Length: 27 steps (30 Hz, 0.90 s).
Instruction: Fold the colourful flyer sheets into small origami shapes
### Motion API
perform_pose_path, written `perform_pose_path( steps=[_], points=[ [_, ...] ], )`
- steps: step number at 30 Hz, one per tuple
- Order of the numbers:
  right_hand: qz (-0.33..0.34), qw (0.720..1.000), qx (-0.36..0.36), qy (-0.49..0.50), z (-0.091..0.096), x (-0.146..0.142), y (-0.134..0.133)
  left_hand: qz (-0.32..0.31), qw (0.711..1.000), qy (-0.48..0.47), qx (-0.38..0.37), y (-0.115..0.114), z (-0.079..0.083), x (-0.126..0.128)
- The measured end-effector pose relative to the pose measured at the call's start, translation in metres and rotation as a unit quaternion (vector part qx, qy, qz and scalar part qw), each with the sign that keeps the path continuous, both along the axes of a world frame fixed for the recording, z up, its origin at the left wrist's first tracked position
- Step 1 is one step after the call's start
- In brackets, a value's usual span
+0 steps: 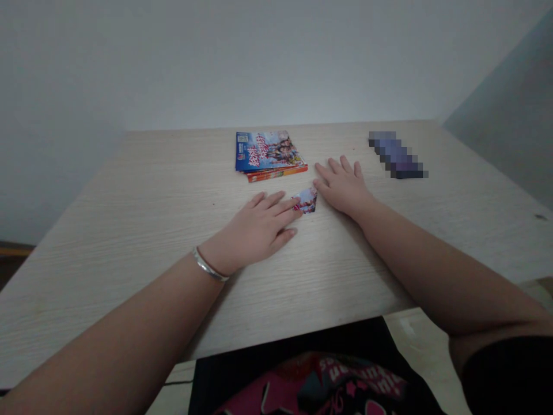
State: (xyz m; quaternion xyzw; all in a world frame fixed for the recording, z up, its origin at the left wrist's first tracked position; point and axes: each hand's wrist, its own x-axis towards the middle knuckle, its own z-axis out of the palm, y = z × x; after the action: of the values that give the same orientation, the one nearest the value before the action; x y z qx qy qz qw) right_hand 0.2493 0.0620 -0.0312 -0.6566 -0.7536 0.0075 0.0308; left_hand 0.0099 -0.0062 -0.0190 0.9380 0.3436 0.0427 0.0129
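Observation:
A small folded piece of printed paper [308, 200] lies on the pale wooden table between my hands. My left hand [263, 227], with a silver bangle at the wrist, rests flat with its fingertips over the paper's left edge. Palm down on the table, my right hand [344, 185] has its fingers spread, the thumb close to the paper's right corner. Beyond my left hand sits a stack of colourful printed booklets [272, 151], blue on top with orange edges below. The paper's left part is hidden under my fingers.
A dark flat object [396, 155], blurred into blocks, lies at the back right of the table [142, 190]. The wall [276, 63] stands behind the table's far edge. My lap in dark printed clothing shows at the near edge.

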Motion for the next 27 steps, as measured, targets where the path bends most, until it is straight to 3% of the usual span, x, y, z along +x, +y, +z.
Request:
perform_pose_path(
  steps=[3,6,9,13,17,25,27],
  points=[
    [0.012,0.997,0.050,0.050,-0.001,0.006,0.007,-0.013,1.000,-0.017,0.012,0.002,0.001,-0.002],
    [0.135,0.978,0.083,0.134,-0.002,0.008,0.010,-0.020,0.999,-0.036,0.023,0.007,0.003,-0.004],
    [0.271,0.941,0.069,0.192,-0.002,0.003,0.007,0.012,0.998,-0.043,0.035,0.011,0.004,-0.005],
    [0.366,0.903,0.059,0.217,-0.001,-0.004,0.000,0.083,0.994,-0.049,0.058,0.014,0.005,-0.006],
    [0.386,0.891,0.056,0.232,0.000,-0.005,-0.005,0.111,0.990,-0.052,0.074,0.015,0.004,-0.008],
    [0.320,0.913,0.046,0.247,-0.002,-0.004,-0.011,0.081,0.994,-0.025,0.065,0.017,0.008,-0.007],
    [0.333,0.908,0.040,0.249,-0.003,-0.004,-0.011,0.083,0.994,-0.022,0.067,0.017,0.009,-0.007]
  ],
)
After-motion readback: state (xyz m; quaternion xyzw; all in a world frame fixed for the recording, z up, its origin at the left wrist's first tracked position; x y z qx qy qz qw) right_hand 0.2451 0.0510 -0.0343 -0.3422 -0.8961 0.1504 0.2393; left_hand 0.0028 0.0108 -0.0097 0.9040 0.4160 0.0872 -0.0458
